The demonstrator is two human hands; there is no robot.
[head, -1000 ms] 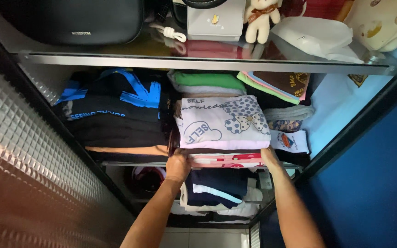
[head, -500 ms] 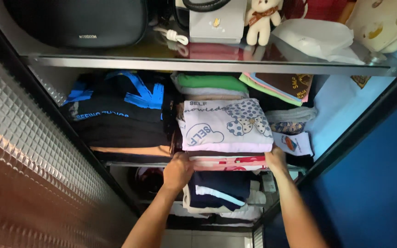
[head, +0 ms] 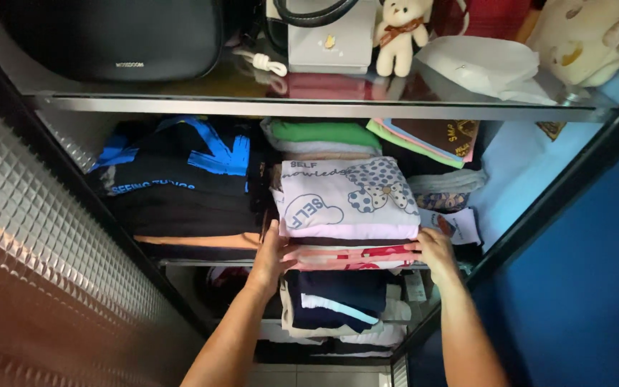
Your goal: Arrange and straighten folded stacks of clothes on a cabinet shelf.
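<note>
Soft cloth, shiny shelf

My folded cotton shirts (head: 345, 197) look matt; upper left, the black bag (head: 109, 36) is smooth leather, above a glossy metal shelf edge (head: 309, 109).

We see our left hand (head: 270, 258) and right hand (head: 435, 249) flanking the middle stack of folded clothes (head: 349, 208) on a shelf; another stack (head: 180, 186) lies left, a bag (head: 109, 36) and plush toy (head: 399, 32) above.
</note>
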